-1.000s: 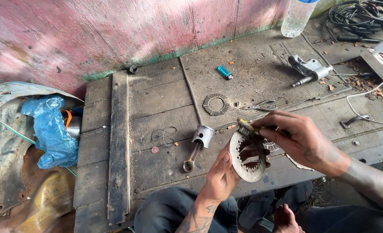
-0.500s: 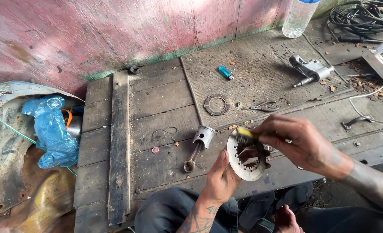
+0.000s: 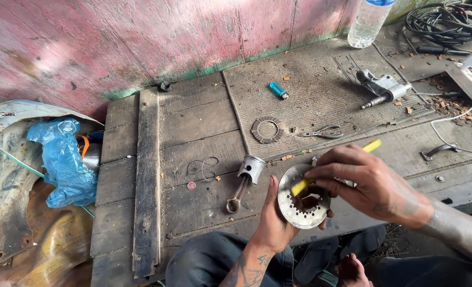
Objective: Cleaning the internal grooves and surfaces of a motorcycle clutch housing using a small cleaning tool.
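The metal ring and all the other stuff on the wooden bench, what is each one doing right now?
Metal ring: held up in the left hand.
Yellow-handled brush: gripped by the right hand, head against the ring.
Piston with rod: lying on the bench, untouched.
Friction disc: flat on the mat.
Pliers: lying down, handles slightly apart.
Blue lighter: lying flat.
Plastic bottle: standing upright.
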